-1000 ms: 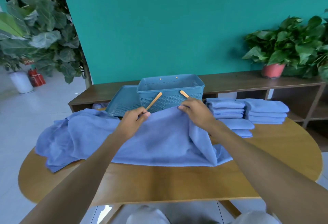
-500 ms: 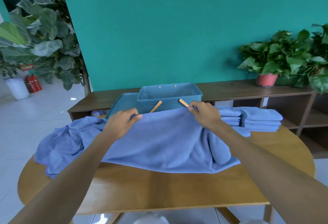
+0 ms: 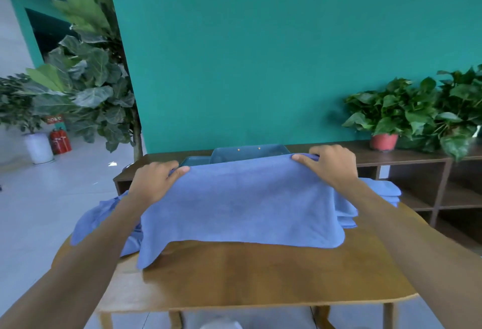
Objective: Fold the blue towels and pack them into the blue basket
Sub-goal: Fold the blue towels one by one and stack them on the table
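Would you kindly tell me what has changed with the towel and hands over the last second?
Both hands, left hand and right hand, have lifted the towel by its top edge and spread apart, so it now hangs stretched, hiding most of the basket. Both hands still grip it; its lower edge still rests on the table.

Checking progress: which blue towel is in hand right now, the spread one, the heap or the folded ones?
The spread towel: left hand and right hand grip its top corners. The heap lies crumpled at left; the folded ones sit at right.
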